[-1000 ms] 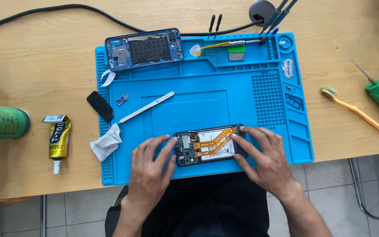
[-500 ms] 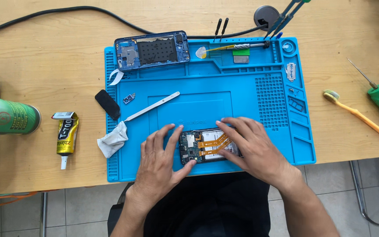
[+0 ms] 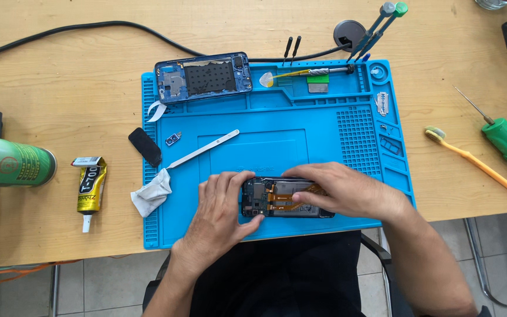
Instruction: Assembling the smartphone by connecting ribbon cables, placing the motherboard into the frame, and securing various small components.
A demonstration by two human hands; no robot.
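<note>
Left hand: the left hand (image 3: 221, 208) lies in the lower middle of the frame, fingers curled round the left end of the opened phone (image 3: 286, 198), thumb under its lower edge.
Right hand: the right hand (image 3: 341, 191) lies flat over the phone's right half, fingers pressed together on it and pointing left.
Opened phone: lower middle of the blue repair mat (image 3: 277, 147), circuit board and orange flex cables showing between the hands.
Left of the hands: a crumpled white wipe (image 3: 152, 192) and a thin metal spudger (image 3: 203, 148).
Upper mat: a blue phone frame (image 3: 203, 76), upper centre.
Desk (image 3: 60, 76): glue tube (image 3: 91, 185) and green spray can (image 3: 10, 161) at left; toothbrush (image 3: 467, 155) and green-handled tool (image 3: 506, 141) at right.
</note>
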